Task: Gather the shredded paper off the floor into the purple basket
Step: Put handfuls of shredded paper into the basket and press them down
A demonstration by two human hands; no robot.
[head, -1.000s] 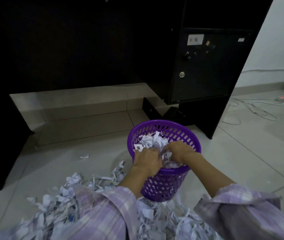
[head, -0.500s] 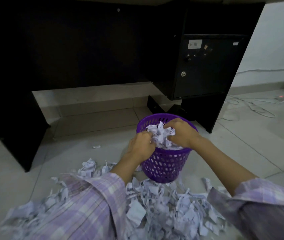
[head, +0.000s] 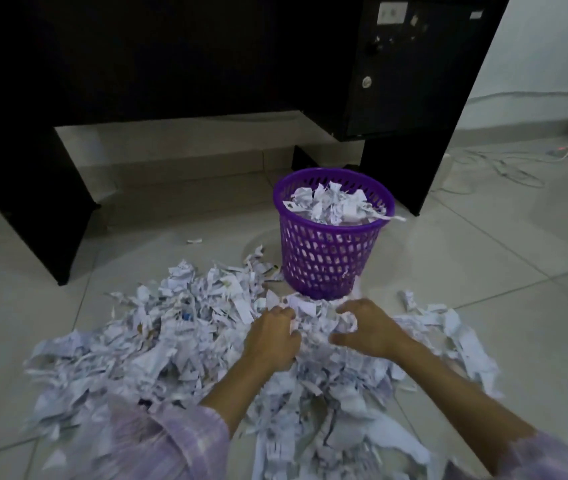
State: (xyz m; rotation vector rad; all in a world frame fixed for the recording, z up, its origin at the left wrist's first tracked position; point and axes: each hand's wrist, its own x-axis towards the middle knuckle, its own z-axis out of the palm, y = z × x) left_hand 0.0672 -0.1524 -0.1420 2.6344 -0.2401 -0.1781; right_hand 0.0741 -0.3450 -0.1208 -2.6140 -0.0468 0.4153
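Note:
The purple basket (head: 331, 258) stands upright on the tiled floor, filled near its rim with white shredded paper (head: 331, 206); one strip hangs over its right rim. A wide heap of shredded paper (head: 178, 327) covers the floor in front of it. My left hand (head: 270, 336) rests on the heap just before the basket, fingers curled down into the scraps. My right hand (head: 370, 327) hovers beside it with fingers spread and curved over the paper. A small clump lies between the two hands.
A black desk with a locked drawer unit (head: 414, 64) stands behind the basket, its left leg panel (head: 26, 188) at the left. White cables (head: 511, 168) trail on the floor at the right. One stray scrap (head: 194, 241) lies apart near the desk.
Both hands left the basket, where they were pressing paper in, and came down onto the floor heap in front of it. The view tilted down, showing more of the pile.

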